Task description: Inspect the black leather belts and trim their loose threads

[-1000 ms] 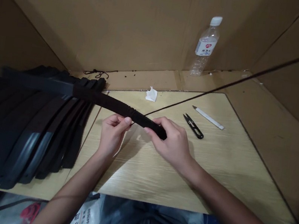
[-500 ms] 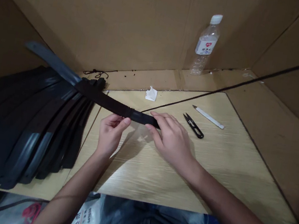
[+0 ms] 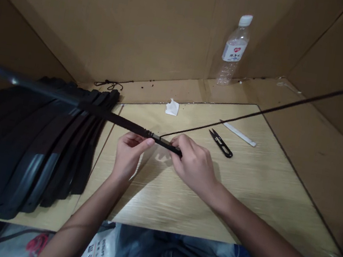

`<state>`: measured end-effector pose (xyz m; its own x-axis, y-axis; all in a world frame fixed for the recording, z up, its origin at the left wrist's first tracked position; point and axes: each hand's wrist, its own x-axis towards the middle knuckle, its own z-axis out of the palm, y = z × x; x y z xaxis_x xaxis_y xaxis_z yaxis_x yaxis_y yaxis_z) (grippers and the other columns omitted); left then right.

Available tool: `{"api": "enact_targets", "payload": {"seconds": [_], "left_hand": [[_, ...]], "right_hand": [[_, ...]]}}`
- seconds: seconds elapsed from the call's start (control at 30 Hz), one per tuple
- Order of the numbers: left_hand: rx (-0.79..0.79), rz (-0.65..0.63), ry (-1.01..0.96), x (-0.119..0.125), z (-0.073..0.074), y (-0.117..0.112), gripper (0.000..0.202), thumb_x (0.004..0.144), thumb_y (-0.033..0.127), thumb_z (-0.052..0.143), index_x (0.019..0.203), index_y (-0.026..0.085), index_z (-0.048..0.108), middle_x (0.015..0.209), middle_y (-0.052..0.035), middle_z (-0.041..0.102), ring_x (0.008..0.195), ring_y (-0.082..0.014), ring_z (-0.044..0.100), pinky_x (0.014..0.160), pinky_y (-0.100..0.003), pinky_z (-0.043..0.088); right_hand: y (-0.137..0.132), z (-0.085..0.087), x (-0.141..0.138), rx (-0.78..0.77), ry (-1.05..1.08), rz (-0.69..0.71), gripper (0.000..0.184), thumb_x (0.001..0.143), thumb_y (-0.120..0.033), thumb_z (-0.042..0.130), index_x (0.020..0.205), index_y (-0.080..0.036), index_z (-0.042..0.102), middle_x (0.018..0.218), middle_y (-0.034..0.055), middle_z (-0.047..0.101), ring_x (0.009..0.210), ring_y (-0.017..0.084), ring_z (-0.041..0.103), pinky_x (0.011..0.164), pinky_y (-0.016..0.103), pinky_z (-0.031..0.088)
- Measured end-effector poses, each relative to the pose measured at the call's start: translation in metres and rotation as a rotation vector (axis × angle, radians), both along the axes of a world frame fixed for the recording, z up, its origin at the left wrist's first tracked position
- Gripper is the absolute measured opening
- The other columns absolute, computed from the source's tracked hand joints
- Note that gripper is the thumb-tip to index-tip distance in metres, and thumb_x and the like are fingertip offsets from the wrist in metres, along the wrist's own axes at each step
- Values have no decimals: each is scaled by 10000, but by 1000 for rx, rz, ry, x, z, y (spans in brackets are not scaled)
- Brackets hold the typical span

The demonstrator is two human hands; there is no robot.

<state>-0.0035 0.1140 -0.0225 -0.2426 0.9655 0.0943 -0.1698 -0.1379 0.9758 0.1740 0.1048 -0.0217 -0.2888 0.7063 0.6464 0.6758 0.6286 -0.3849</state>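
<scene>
A long, dark curved strip, partly wrapped in black cord, is held above the table and seen nearly edge-on. My left hand pinches it from below, beside the end of the wrapping. My right hand is closed around the strip's right end, and its fingers hide the tip. A taut black cord runs from the strip between my hands up to the right and out of view. To the right of my right hand lie black thread snips and a white pencil-like stick.
A stack of similar dark strips fans out on the left of the wooden table. Behind stand a clear plastic bottle and cardboard walls. A white paper scrap and a loose black cord lie at the back.
The strip has been turned about its length, from showing its broad face to nearly edge-on. Its left end now reaches the left image edge. Both hands still grip it in about the same places.
</scene>
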Motion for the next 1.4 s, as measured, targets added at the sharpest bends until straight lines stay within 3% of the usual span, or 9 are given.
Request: {"api": "enact_targets", "payload": {"seconds": [0.23,0.43,0.77,1.03,1.1,1.2,1.33,1.4], "left_hand": [[28,-84,159,-1,9,-5,391,505,207,849,863,136,708,860,-53,695,775,-158,634,728,-255,514],[103,-59,362,-7,18,-8,310,530,277,836,766,147,683,744,-33,663,663,-142,605,601,-229,491],[155,36,459,-23,12,-8,341,553,316,834,817,163,682,772,-29,667,689,-152,615,613,-230,499],[227,-136,504,-15,22,-10,332,543,200,836,846,179,704,799,-39,675,724,-153,623,657,-231,505],[238,-116,504,-16,21,-10,338,530,212,843,838,178,710,787,-37,668,716,-155,618,641,-230,500],[238,-61,466,-17,17,-8,322,510,258,855,783,168,710,744,-33,653,683,-153,604,613,-234,492],[282,-33,381,-16,14,-5,233,539,252,843,583,148,639,591,-6,577,582,-117,547,574,-227,465],[286,-28,368,-16,14,-4,201,570,232,827,574,149,644,554,2,556,543,-99,520,539,-214,437]], "right_hand": [[4,3,8,78,-105,17,112,801,-106,466,894,-150,510,775,1,580,713,104,553,621,224,330],[10,4,14,44,-80,100,41,825,-145,478,856,-141,503,733,-10,563,639,76,511,586,204,308],[14,11,22,57,-96,156,84,844,-121,462,864,-143,540,800,-5,594,724,71,538,635,185,332],[16,7,26,153,-49,96,113,763,-74,431,804,-137,515,815,0,590,746,82,537,692,188,368],[15,6,24,104,-2,99,84,769,-88,438,785,-134,507,777,-3,574,707,74,523,666,182,357],[12,7,20,-107,115,132,22,783,-145,501,774,-128,511,722,-18,545,615,47,477,592,166,321],[10,11,14,-520,308,271,177,792,-261,622,918,-140,592,712,-32,552,599,30,481,590,138,355],[10,14,12,-657,400,366,236,805,-307,637,972,-141,630,786,-8,583,662,33,510,638,139,394]]}}
